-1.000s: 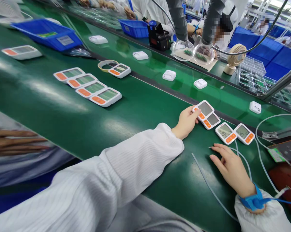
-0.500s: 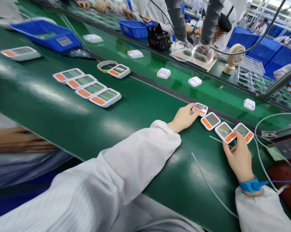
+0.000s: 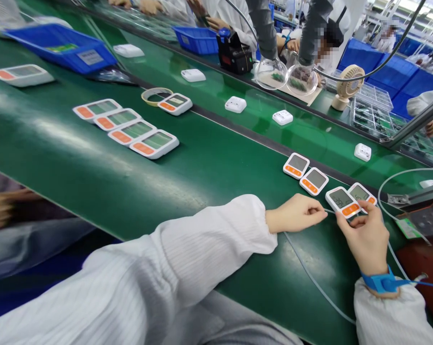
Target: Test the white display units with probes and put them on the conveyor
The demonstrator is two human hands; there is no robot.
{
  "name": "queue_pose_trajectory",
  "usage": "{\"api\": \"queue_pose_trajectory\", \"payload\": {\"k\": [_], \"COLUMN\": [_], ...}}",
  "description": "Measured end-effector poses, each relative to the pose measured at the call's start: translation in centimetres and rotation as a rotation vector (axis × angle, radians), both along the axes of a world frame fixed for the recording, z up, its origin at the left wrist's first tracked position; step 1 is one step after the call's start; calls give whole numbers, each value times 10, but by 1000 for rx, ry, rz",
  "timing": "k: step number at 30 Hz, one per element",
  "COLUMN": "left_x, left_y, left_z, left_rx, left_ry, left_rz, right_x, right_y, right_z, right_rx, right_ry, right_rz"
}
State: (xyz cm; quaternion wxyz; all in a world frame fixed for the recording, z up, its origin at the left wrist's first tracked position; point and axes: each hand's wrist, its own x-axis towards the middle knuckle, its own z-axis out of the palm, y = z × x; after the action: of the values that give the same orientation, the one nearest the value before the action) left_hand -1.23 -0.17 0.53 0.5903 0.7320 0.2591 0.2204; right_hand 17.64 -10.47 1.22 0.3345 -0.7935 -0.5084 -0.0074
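My right hand [image 3: 369,235] grips a small white digital meter [image 3: 342,200] with orange buttons and figures on its screen, thumb and fingers at its near edge. Partly behind it lies a second meter [image 3: 358,192], also with figures showing. My left hand [image 3: 302,213] is closed in a pinch just left of the gripped meter. A thin pale cable [image 3: 330,211] runs by its fingertips; I cannot tell whether they hold it. Two meters with blank screens, one at the far end [image 3: 296,165] and one nearer [image 3: 314,181], lie beyond my left hand.
Several larger meters [image 3: 155,143] lie in a row at left, near a tape roll [image 3: 149,97] and a blue bin [image 3: 65,48]. White units [image 3: 283,117] sit on the green strip beyond the dark rail. A loose cable [image 3: 317,282] curves between my arms. Co-workers sit opposite.
My left hand has let go of the far meter and come nearer, toward my right hand. My right hand has taken hold of a meter and shifted it slightly right. The white units have slid left.
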Motion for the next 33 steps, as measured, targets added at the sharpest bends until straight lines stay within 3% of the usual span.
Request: {"api": "queue_pose_trajectory", "payload": {"k": [5, 9, 14, 18, 20, 23, 26, 29, 33], "left_x": [2, 7, 11, 8, 7, 6, 7, 6, 6], "left_y": [0, -7, -15, -8, -5, -3, -2, 0, 2], "left_z": [-1, 1, -1, -4, -6, -9, -9, -7, -4], "left_rx": [-14, -249, -525, -685, -734, -785, -818, -802, -681], "left_ry": [-10, -90, -133, -175, -205, -236, -277, -283, -237], "left_rz": [-79, -132, -61, -126, -193, -267, -167, -85, -110], "right_x": [-3, -10, -13, -11, -11, -14, -19, -20, -17], "right_y": [-3, -3, -7, -9, -9, -8, -8, -8, -6], "right_z": [1, -4, -4, -1, 0, 1, 0, -1, -2], "right_rx": [87, 221, 119, 114, 155, 185, 176, 147, 136], "right_ry": [163, 159, 102, 126, 93, 43, 33, 31, -28], "right_rz": [57, 233, 427, 258, 261, 424, 520, 548, 501]}}
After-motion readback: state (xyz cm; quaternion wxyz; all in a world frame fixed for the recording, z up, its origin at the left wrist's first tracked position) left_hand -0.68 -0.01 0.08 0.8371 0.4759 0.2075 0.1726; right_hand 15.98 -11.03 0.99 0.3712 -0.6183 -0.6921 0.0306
